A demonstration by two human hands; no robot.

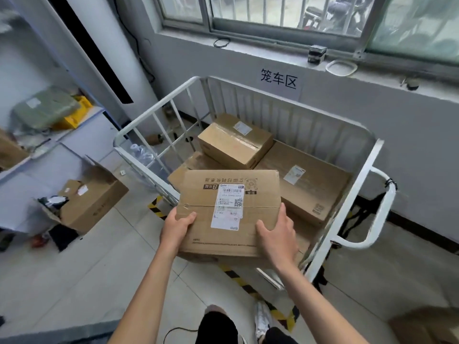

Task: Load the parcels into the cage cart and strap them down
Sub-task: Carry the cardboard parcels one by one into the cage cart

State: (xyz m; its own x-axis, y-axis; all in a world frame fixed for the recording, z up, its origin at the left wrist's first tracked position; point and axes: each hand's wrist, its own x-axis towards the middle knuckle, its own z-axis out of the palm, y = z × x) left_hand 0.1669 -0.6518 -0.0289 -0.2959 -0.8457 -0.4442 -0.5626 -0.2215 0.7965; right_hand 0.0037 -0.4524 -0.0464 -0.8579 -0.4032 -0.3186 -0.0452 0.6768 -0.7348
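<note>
Clasping the parcel [198, 194] at its near corners, left hand [177, 228] and right hand [278, 234].

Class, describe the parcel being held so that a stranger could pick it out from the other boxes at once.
Find the white cage cart below the window. At its near side the left hand and right hand grip one brown parcel. Unlike the loaded boxes, it is held, with a tall white label across its taped seam.

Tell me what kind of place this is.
Probably a parcel sorting or dispatch room. A white metal cage cart holds taped brown cardboard parcels with shipping labels, a paper wall sign reading 笼车区 hangs behind it, and yellow-and-black striped floor tape runs beside it.
</note>
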